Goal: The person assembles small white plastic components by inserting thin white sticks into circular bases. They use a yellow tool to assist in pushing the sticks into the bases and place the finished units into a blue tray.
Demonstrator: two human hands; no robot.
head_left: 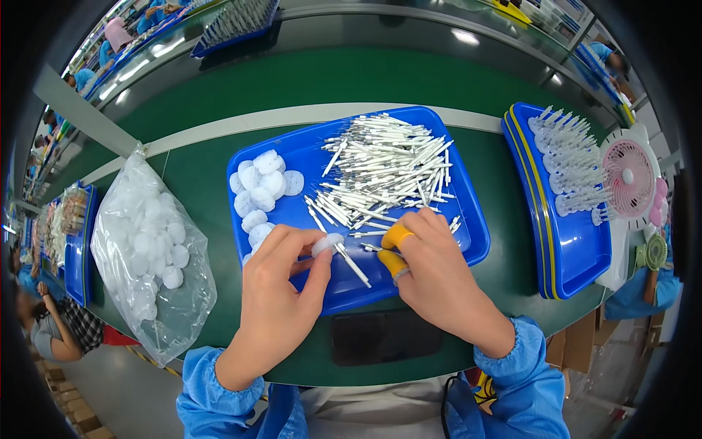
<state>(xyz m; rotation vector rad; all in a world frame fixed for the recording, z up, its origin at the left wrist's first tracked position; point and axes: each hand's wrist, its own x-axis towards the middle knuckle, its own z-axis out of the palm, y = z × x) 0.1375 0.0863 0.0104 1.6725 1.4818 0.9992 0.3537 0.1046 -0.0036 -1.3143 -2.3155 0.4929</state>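
My left hand (281,282) is closed in a pinch on a small white round pad (327,244) over the near left part of a blue tray (479,234). Thin white sticks (354,266) pass by or through that pad; I cannot tell exactly how they are fixed. My right hand (442,274), with yellow finger covers on two fingers, is also pinched, over the tray's near right side. From its fingertips pokes the end of a thin stick (371,246). A big heap of white sticks (391,164) with grey tips fills the tray's far right. Loose white pads (262,183) lie along its left side.
At left lies a clear plastic bag (153,241) of white pads. Stacked blue trays (578,256) at right hold rows of pads with sticks, beside a pink-and-white fan (627,175). A dark phone-like slab (384,336) lies before me. Across the green bench stands another filled tray (234,25).
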